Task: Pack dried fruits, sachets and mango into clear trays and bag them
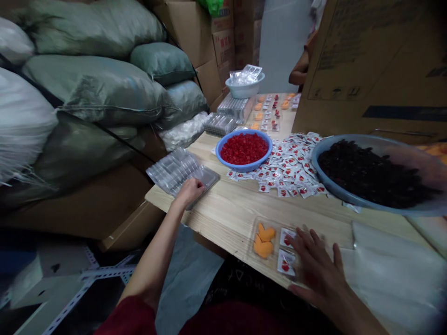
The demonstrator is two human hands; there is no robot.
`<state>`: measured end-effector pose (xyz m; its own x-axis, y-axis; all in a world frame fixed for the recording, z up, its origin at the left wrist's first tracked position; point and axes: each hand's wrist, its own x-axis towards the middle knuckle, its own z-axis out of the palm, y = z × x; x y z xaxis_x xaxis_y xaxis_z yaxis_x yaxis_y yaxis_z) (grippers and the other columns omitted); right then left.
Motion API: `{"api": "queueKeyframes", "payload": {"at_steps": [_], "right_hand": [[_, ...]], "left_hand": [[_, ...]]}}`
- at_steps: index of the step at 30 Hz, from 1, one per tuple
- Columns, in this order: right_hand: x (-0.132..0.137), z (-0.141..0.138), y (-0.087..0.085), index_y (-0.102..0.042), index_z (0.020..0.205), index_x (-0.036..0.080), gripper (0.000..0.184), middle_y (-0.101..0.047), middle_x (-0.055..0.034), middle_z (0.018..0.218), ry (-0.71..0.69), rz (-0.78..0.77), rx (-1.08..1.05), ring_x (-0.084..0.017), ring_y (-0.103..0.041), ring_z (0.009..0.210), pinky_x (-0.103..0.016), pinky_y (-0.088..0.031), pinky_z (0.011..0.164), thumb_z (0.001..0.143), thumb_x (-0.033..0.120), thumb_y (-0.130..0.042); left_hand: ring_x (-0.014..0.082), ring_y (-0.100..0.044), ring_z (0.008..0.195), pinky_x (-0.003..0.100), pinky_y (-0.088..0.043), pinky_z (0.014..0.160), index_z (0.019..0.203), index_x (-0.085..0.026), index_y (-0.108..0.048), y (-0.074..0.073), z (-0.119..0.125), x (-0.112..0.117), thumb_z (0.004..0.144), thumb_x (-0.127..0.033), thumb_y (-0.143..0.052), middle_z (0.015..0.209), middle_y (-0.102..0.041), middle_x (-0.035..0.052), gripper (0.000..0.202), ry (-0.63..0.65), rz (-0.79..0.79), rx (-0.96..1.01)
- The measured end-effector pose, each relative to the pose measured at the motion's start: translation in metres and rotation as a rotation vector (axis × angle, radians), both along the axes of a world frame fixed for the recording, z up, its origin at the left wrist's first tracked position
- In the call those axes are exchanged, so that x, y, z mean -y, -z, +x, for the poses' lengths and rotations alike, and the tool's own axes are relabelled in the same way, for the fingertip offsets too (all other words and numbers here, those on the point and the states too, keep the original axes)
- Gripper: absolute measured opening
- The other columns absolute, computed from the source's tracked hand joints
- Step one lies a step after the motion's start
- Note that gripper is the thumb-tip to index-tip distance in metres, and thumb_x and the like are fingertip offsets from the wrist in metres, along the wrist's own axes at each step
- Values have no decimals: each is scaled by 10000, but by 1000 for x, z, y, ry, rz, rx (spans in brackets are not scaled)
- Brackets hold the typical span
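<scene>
My left hand [191, 190] reaches to the table's left corner, its fingers curled closed at the edge of a clear plastic tray [211, 176]. Against it leans a row of nested clear trays [171, 170]. My right hand [319, 265] is spread, palm down, over the right part of a filled clear tray [249, 244] near the front edge. Orange wing-shaped pieces [264, 239] lie in its left compartment, and two white sachets with red prints [286, 262] sit in the middle. What lies beneath my right palm is mostly hidden.
Behind are a blue basin of red pieces [244, 149], heaped sachets [293, 163] and a large basin of dark pieces [377, 174]. Clear plastic bags [394, 279] lie right. Stacked trays [235, 109] and a person's arm [301, 67] are farther back. Sacks [98, 86] line the left.
</scene>
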<state>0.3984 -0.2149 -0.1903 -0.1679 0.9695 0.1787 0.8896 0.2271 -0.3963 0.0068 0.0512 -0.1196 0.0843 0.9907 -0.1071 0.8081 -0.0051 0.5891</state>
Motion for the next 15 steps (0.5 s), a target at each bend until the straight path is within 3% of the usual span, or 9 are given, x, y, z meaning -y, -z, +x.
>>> {"api": "queueKeyframes", "payload": {"at_steps": [7,15], "right_hand": [[9,9,-8,-404,1523,335,743,-331,-100,1609,53,7,11,-399,-250,1490,-664,-24,1173,835,452,-661],[9,5,-8,-316,1558,362,733,-307,-70,1623,29,3,-71,-389,-230,1499,-675,-84,1180,891,493,-590]], "left_hand": [[109,-473,466,228,-361,474,624,-152,-674,0,-26,-1,613,-399,-734,495,-563,-12,254,24,-190,139],[91,-456,454,220,-350,459,627,-144,-662,8,-35,4,621,-427,-754,501,-557,-12,297,-27,-210,214]]}}
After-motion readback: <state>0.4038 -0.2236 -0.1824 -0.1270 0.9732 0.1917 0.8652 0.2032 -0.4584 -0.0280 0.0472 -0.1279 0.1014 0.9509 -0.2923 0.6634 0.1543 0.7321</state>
